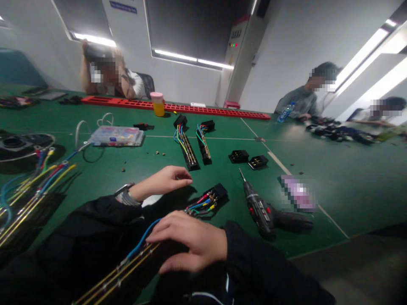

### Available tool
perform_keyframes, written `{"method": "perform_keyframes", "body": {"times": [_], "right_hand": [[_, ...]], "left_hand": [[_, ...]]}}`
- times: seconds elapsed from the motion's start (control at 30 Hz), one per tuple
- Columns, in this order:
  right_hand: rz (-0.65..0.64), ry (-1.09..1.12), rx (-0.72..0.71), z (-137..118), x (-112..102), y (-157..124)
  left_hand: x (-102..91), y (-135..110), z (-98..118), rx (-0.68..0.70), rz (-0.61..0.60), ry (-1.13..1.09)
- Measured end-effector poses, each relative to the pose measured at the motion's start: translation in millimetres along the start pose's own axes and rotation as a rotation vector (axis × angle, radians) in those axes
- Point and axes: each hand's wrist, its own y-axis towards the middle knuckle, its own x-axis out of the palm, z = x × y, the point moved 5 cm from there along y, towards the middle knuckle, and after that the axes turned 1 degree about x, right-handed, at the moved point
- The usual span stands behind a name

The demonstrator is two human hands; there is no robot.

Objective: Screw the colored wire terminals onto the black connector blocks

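A long black strip housing with brass bars [119, 271] and a blue wire lies at the front, running from the lower left toward the middle. Over its far part is my right hand [195, 239], palm down, fingers stretched and thumb apart, touching it. Beyond the hand, a black socket block [219, 191] with red, blue, green and yellow wires shows at the strip's far end. My left hand [165, 182] hovers left of that block, fingers loosely extended and holding nothing. A black power screwdriver [259, 207] lies right of the block.
Two wired strips [187, 148] and two black socket blocks [239, 156] lie farther back. A parts box [117, 135] stands left, above more brass-bar strips [34, 199]. A pixelated pink object [297, 192] lies right. Behind are a jar [158, 106], a red rail [203, 109] and several people.
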Motion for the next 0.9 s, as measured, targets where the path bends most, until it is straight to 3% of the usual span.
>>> {"method": "perform_keyframes", "body": {"times": [0.1,0.2,0.3,0.6,0.67,0.77,0.83,0.9], "right_hand": [[-0.115,0.04,-0.087,-19.7,12.4,-5.0],[-0.245,0.07,-0.15,-32.9,21.0,-10.3],[-0.279,0.097,-0.17,-36.4,19.6,-14.1],[-0.213,0.171,-0.147,-40.0,14.3,-20.2],[-0.062,0.192,-0.06,-41.2,1.9,-25.6],[0.242,0.033,0.217,-30.0,-28.2,-44.0],[0.28,-0.215,0.392,-19.2,-43.7,-59.1],[0.183,-0.442,0.509,-7.7,-50.8,-70.9]], "left_hand": [[21.8,6.8,9.5,0.093,-0.005,-0.044],[51.0,4.3,21.3,0.273,-0.124,-0.091],[73.3,-2.1,24.7,0.383,-0.219,-0.05],[86.3,-4.6,16.6,0.431,-0.22,-0.042],[86.6,-5.8,16.5,0.441,-0.203,-0.03],[88.7,-8.1,16.0,0.455,-0.176,-0.02],[90.9,-10.2,15.2,0.459,-0.139,0.008],[93.6,-12.2,13.9,0.453,-0.096,0.056]]}}
